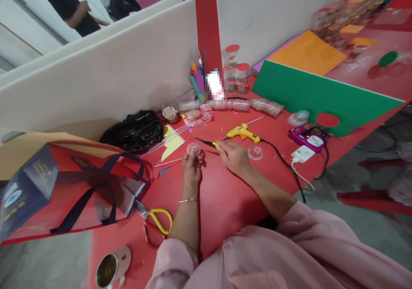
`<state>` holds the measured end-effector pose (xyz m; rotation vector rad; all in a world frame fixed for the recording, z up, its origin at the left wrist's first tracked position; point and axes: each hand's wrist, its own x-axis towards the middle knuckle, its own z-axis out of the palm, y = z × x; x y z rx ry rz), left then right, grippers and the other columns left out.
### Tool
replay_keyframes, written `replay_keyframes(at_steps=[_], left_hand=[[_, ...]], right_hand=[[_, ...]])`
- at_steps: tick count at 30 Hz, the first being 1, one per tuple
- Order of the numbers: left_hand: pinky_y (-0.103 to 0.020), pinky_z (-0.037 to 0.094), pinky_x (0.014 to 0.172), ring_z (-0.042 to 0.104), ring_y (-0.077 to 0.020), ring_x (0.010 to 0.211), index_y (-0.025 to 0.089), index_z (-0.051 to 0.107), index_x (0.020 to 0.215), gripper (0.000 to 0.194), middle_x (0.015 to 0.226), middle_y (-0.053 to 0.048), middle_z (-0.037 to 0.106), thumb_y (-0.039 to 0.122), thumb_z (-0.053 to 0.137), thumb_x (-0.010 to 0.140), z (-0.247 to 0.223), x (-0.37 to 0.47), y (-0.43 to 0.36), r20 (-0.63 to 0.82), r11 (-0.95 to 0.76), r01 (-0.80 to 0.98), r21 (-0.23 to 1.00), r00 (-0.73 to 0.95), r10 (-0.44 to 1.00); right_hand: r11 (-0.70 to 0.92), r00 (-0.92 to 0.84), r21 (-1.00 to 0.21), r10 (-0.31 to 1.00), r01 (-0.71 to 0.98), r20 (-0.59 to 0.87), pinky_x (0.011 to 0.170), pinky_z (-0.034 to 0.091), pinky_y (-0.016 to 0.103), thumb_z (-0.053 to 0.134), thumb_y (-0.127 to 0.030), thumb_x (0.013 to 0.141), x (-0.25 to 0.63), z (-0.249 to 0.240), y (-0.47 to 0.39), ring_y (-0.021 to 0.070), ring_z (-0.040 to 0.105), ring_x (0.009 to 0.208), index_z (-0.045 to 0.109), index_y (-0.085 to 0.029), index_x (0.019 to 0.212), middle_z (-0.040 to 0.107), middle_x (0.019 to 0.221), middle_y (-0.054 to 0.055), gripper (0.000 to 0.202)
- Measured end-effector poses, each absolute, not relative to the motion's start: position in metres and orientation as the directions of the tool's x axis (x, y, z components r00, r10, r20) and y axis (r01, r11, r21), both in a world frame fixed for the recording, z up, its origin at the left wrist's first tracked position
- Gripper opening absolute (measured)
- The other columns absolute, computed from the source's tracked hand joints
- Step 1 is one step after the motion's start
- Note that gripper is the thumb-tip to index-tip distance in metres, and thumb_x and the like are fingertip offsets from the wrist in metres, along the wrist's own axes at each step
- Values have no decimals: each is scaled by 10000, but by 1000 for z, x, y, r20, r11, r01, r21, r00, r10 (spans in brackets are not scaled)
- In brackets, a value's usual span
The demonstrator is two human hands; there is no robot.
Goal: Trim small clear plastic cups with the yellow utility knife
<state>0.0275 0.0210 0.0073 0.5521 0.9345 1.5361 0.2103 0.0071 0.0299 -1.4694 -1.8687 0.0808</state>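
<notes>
My left hand point(192, 166) holds a small round clear plastic lid point(193, 149) by its edge, above the red table point(222, 190). To its right, my right hand point(232, 155) is closed round the yellow and black handle of a cutter knife point(206, 141). The knife's dark blade points left toward the lid, and the two look close together; whether they touch I cannot tell. Behind my right hand lies a yellow glue gun point(243, 132) with a clear stick in its back. Another clear lid point(255, 152) rests right of my right hand.
Scissors point(157, 220), a metal mug point(114, 266) and a red bag point(93, 186) are at the left. Behind stand a black plastic bag point(135, 130), rows of clear cups point(228, 104) and lidded jars point(242, 76). A purple power strip point(307, 138) with cables sits right, before a green board point(315, 93).
</notes>
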Motion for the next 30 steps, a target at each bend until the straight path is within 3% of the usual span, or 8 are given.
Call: replay_keyframes(at_steps=[5, 19, 23, 26, 30], left_hand=[[-200, 456, 473, 575, -96, 471, 155, 667, 901, 443, 625, 4, 662, 493, 890, 723, 7, 27, 22, -161, 29, -593, 805, -171, 972], [-188, 430, 469, 555, -84, 468, 157, 651, 894, 433, 636, 15, 655, 459, 899, 709, 12, 28, 19, -156, 30, -587, 809, -166, 974], [-192, 441, 478, 579, -93, 481, 155, 640, 881, 454, 630, 14, 658, 450, 920, 678, 11, 29, 19, -158, 24, -594, 804, -175, 972], [-187, 443, 483, 574, -85, 470, 155, 628, 866, 445, 619, 20, 654, 448, 914, 691, 9, 28, 21, -166, 15, -604, 797, -194, 967], [-181, 449, 500, 600, -86, 496, 157, 634, 889, 429, 644, 13, 668, 463, 890, 730, 7, 25, 21, -158, 15, -608, 794, -181, 971]], right_hand=[[450, -206, -430, 839, 782, 503, 804, 485, 283, 468, -403, 1084, 205, 26, 4, 188, 705, 930, 712, -233, 1293, 783, 1001, 72, 363], [340, -119, -363, 851, 867, 512, 710, 428, 283, 457, -421, 1090, 206, 22, 7, 187, 695, 864, 716, -221, 1295, 774, 941, 75, 386], [298, -58, -416, 864, 859, 500, 741, 457, 280, 455, -410, 1092, 209, 26, 8, 185, 707, 881, 728, -211, 1278, 786, 977, 86, 385], [383, -91, -463, 839, 799, 536, 820, 483, 277, 456, -386, 1093, 207, 25, 5, 182, 715, 942, 717, -209, 1288, 790, 1041, 82, 370], [457, -177, -439, 821, 774, 543, 790, 483, 268, 483, -385, 1084, 203, 22, 3, 177, 717, 922, 714, -224, 1291, 791, 1013, 67, 349]])
